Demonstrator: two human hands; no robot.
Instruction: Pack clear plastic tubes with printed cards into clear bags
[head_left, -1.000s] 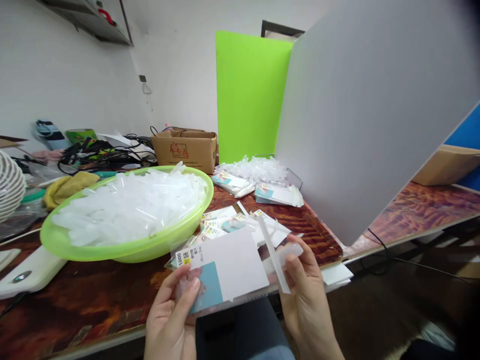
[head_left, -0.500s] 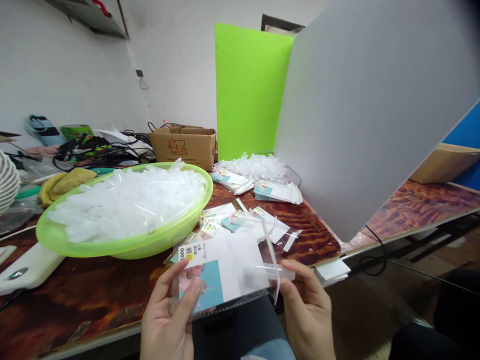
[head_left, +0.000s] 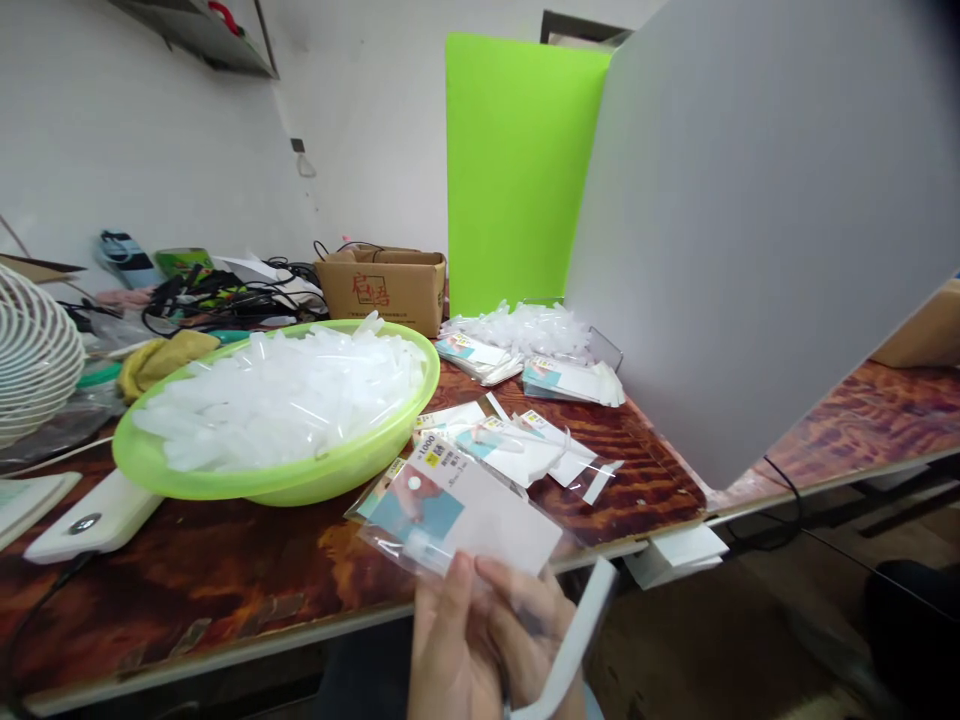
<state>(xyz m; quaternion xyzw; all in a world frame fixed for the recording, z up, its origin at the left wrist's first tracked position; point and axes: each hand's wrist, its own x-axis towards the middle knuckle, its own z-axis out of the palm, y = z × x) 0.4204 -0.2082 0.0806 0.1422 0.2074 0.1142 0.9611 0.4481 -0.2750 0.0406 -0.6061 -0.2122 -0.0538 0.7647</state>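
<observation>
Both hands are close together at the table's front edge, on one clear plastic bag with a printed card [head_left: 495,510] inside. My left hand [head_left: 454,640] pinches the bag's lower edge, thumb on top. Beside it, my right hand [head_left: 532,625] is closed on the bag's near right end, its fingers partly behind the film. A whitish flap strip [head_left: 566,640] curls out over the right hand. Inside the bag, a small translucent piece [head_left: 424,548] shows blurred at the lower left. Several bagged cards [head_left: 502,450] lie just beyond.
A green basin [head_left: 277,490] heaped with translucent plastic pieces [head_left: 292,390] stands at left. Behind are stacked cards [head_left: 570,380], another pile of pieces [head_left: 525,328] and a cardboard box [head_left: 382,290]. A grey panel [head_left: 720,220] rises at right. A white fan [head_left: 34,350] stands far left.
My right hand has moved left, beside the left hand. The bag has turned and tilted, and the translucent piece is now inside at its lower left. The view has shifted slightly.
</observation>
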